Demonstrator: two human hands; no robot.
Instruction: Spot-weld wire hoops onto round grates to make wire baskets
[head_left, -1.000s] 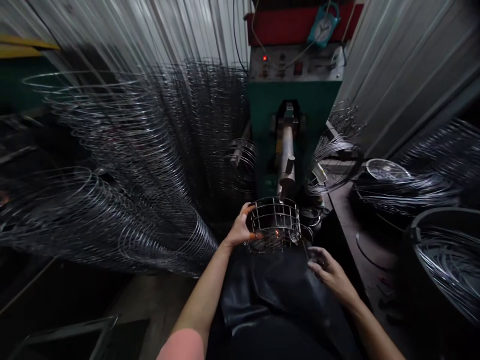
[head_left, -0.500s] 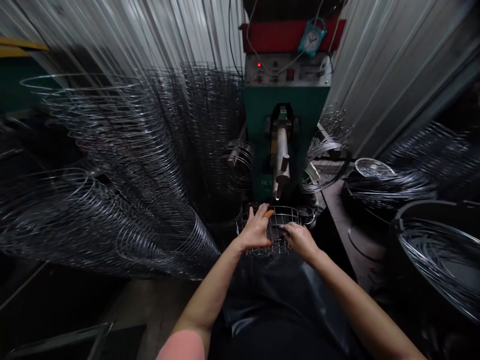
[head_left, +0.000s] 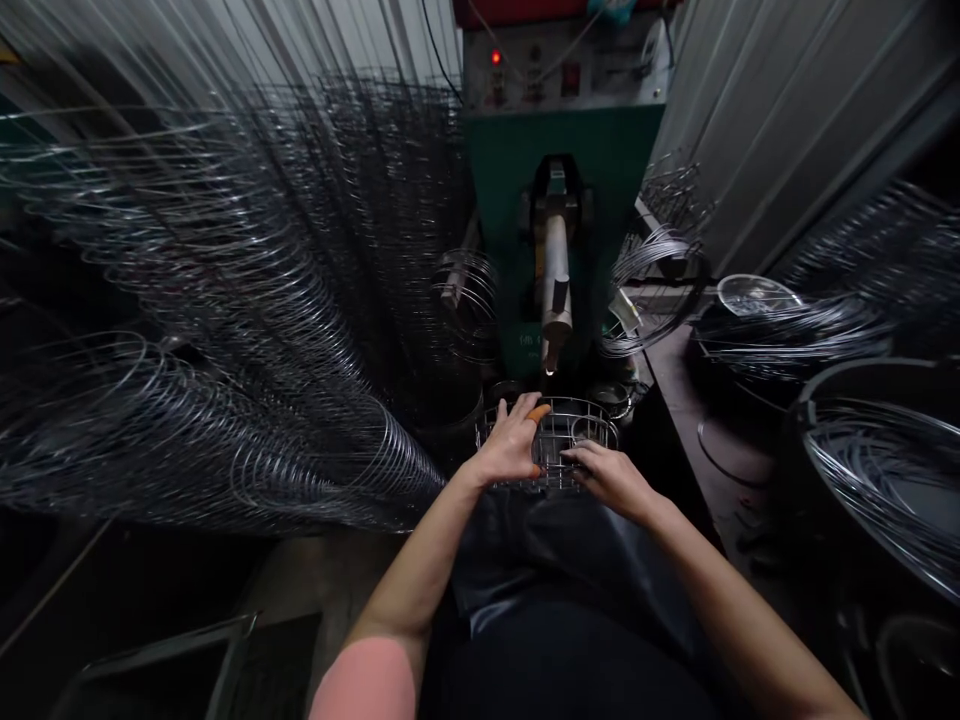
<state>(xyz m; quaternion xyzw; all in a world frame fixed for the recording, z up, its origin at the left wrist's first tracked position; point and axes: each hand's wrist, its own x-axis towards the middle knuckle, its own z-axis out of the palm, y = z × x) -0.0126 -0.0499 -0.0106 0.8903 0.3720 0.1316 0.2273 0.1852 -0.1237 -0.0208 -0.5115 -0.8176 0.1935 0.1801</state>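
A round wire basket (head_left: 556,436) with an open metal grid is held in front of my dark apron, below the tip of the machine's metal arm (head_left: 556,270). My left hand (head_left: 510,442) grips its left side, fingers spread wide across the grid. Orange covers sit on the thumb and one finger. On the right side, my right hand (head_left: 611,478) has its fingers bent over the near part of the basket, the fingertips at the wires. A curved wire shows beside those fingertips; I cannot make out whether it belongs to the basket.
A green machine (head_left: 495,180) with a lit red lamp stands ahead. Tall stacks of wire rings (head_left: 247,260) crowd the left. On the right are coiled wires (head_left: 795,345) and a dark tub (head_left: 806,400) holding more wire. Wire bundles hang on both sides of the machine.
The view has tilted down and shifted slightly. My right fingers have straightened somewhat and moved a little off the left hand. The left hand keeps its place on the basket.
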